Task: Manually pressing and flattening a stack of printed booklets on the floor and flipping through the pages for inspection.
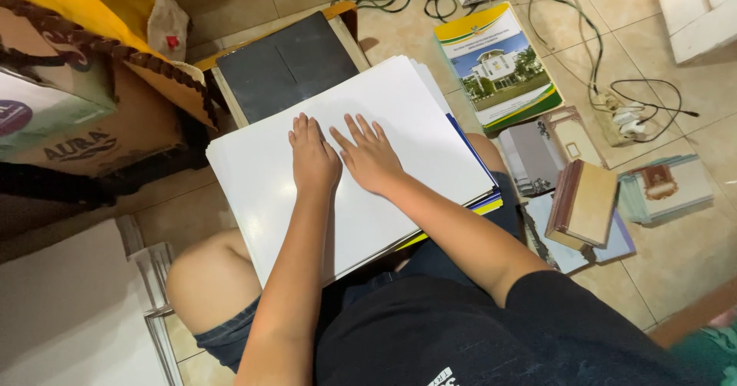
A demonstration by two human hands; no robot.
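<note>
Our left hand [313, 158] and right hand [370, 156] lie flat, side by side, fingers spread and gripping nothing, palms pressed on the top white sheet [269, 179] of a paper stack [482, 199] resting across our lap. Beyond the stack sits a dark board [284, 67]. To our right on the tiled floor [691, 248] lie a booklet [497, 64] with a building on its cover, a small brown book [585, 202] and a power strip [626, 119]. A cardboard box [92, 125] stands at left.
</note>
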